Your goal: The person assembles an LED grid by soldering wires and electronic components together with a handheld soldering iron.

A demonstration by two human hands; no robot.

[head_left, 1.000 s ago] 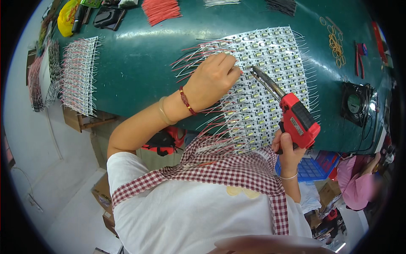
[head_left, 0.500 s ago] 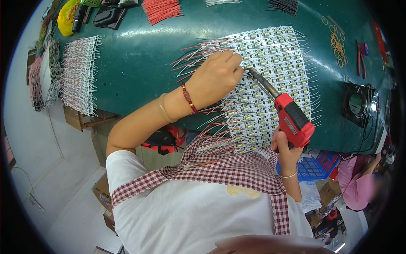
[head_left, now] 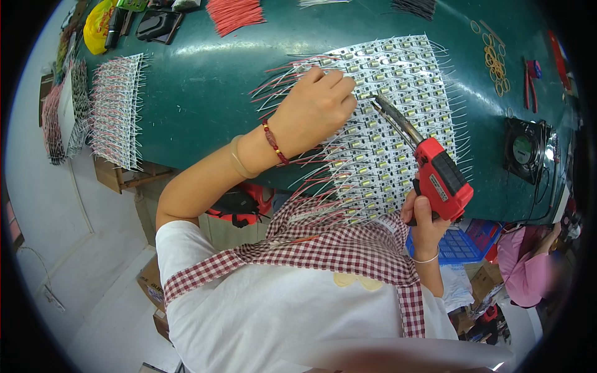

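Note:
A white panel of small circuit boards (head_left: 404, 68), with rows of yellowish components, lies on the green table in front of me. Red, white and black wires (head_left: 314, 186) stick out along its left side, and thin wires fringe its right. My left hand (head_left: 318, 112) is closed in a pinch over the panel's left part; whatever its fingertips hold is hidden. My right hand (head_left: 425, 217) grips the handle of a red and black soldering gun (head_left: 440, 177). The gun's tip points up and left over the panel, a little right of my left fingers.
A second wired panel (head_left: 117, 112) lies at the left table edge. Red wires (head_left: 235, 15) and black wires (head_left: 415, 7) lie in bundles along the back. To the right are rubber bands (head_left: 495, 65), pliers (head_left: 530, 87) and a black fan (head_left: 523, 149). Below the edge sits a blue basket (head_left: 457, 244).
The soldering gun has moved slightly right, and its tip has drawn away from my left fingertips. My left hand has shifted a little to the left, still pinched.

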